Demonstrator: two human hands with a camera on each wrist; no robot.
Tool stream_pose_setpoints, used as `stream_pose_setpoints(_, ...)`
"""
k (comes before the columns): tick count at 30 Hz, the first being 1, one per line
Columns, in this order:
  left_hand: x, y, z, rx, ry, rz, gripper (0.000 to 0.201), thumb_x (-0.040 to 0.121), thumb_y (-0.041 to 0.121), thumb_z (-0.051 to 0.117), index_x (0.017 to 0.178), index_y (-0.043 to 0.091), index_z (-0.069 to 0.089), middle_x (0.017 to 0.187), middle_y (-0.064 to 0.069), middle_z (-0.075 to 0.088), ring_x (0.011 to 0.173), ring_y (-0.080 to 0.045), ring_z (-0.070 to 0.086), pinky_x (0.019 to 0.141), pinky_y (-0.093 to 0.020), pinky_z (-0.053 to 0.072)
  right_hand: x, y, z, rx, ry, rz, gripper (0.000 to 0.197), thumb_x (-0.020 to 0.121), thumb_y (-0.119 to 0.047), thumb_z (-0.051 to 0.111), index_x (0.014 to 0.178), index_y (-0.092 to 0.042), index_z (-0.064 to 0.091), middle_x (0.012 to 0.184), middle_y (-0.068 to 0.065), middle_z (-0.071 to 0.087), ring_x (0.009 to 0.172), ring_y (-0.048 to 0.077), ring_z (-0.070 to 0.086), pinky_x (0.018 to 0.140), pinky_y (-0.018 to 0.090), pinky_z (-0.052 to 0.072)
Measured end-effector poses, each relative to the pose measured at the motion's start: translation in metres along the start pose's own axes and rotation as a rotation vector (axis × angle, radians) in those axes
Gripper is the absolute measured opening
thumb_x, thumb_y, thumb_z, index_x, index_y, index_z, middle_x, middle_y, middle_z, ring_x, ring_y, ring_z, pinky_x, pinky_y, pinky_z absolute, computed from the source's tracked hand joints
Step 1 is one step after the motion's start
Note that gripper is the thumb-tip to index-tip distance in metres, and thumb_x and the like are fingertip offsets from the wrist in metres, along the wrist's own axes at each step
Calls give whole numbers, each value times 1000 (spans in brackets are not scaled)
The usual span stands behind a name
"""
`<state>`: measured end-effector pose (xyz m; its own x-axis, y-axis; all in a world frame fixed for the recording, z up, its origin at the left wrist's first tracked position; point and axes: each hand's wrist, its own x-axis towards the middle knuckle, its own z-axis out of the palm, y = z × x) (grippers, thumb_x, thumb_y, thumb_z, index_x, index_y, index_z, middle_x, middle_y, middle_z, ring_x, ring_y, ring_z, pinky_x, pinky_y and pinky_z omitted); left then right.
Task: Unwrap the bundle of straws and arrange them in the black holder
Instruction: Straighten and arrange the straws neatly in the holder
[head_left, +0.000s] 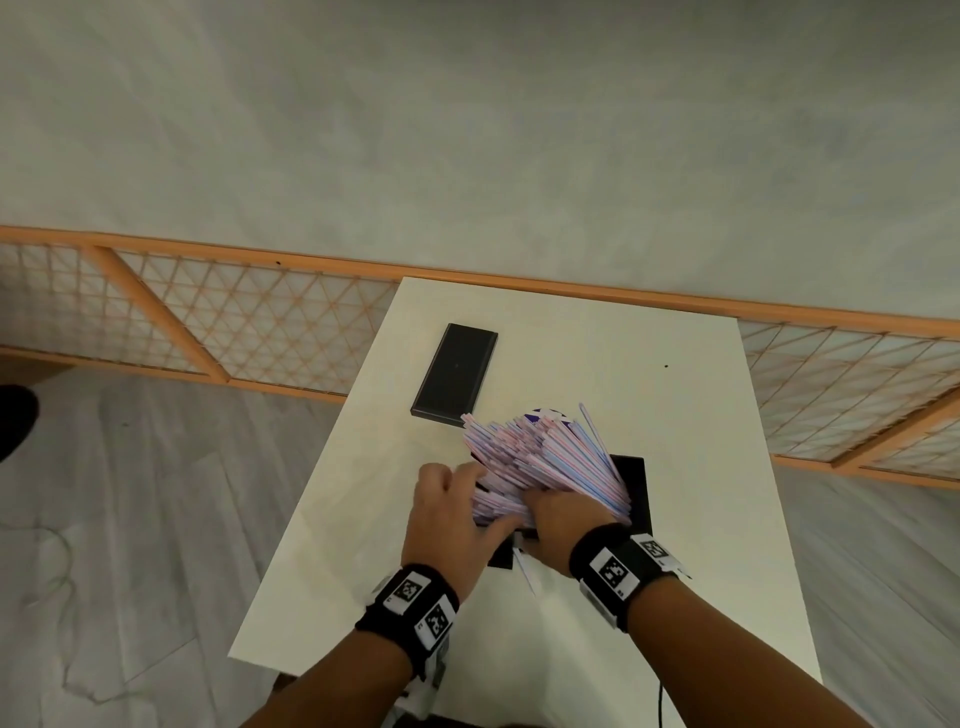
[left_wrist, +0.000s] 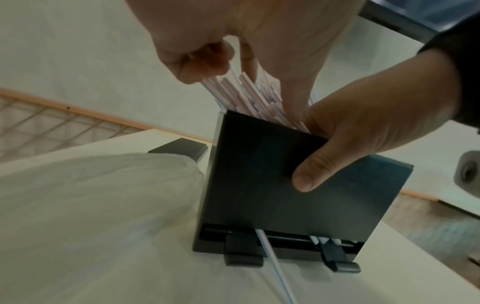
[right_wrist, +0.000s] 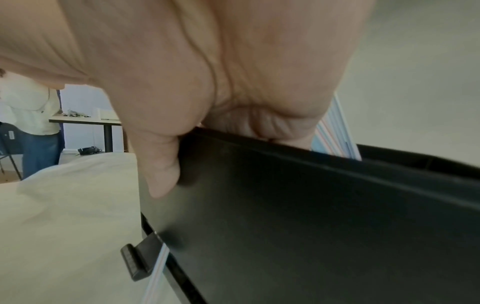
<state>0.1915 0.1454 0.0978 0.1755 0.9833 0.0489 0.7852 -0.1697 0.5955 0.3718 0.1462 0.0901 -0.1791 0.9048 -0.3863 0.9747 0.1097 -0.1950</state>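
A black holder (head_left: 635, 486) stands on the white table (head_left: 649, 364), open at the top. A thick bunch of pink, blue and white striped straws (head_left: 540, 454) leans out of it, fanned toward the far left. My left hand (head_left: 447, 512) curls its fingers round the straws (left_wrist: 249, 96) just above the rim. My right hand (head_left: 558, 519) grips the holder's front wall (left_wrist: 259, 185), thumb (left_wrist: 309, 179) outside and fingers inside against the straws (right_wrist: 335, 131). One straw (left_wrist: 272, 261) pokes out of the slot at the holder's base.
The flat black lid (head_left: 455, 375) lies on the table beyond the holder. A pale crumpled sheet (left_wrist: 91, 195) fills the left of the left wrist view. An orange lattice fence (head_left: 234, 322) runs behind the table. A person (right_wrist: 33, 119) stands far off.
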Motion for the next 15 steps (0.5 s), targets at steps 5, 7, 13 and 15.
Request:
stream_pose_setpoints(5,-3,-1,1,13,87,-99,84,60,67,83,128,34,48,139,0,35,126,-22,37,99,-43,53,3,4,0,48,-89,17,38,91,-47,60,117,-20,58,106,5,70,95,27,68,84,37,56)
stream_pose_setpoints(7,-2,-3,2,21,73,-99,84,62,69,82,130,35,47,148,0,32,135,-25,34,106,-47,48,6,6,-1,72,-157,24,38,86,-46,63,114,-21,59,104,3,70,94,26,67,82,36,56)
stream_pose_setpoints(13,2,-3,8,20,-107,25,88,73,70,74,147,41,34,164,6,11,150,-24,18,116,-47,40,14,11,-4,173,-251,-2,36,83,-42,67,113,-22,61,98,0,68,84,22,60,72,28,44)
stream_pose_setpoints(15,4,-5,9,35,-129,33,80,77,68,72,145,44,38,165,8,8,152,-23,15,118,-46,38,15,11,-6,165,-245,-10,37,83,-42,67,112,-20,60,94,1,65,82,21,59,71,28,43)
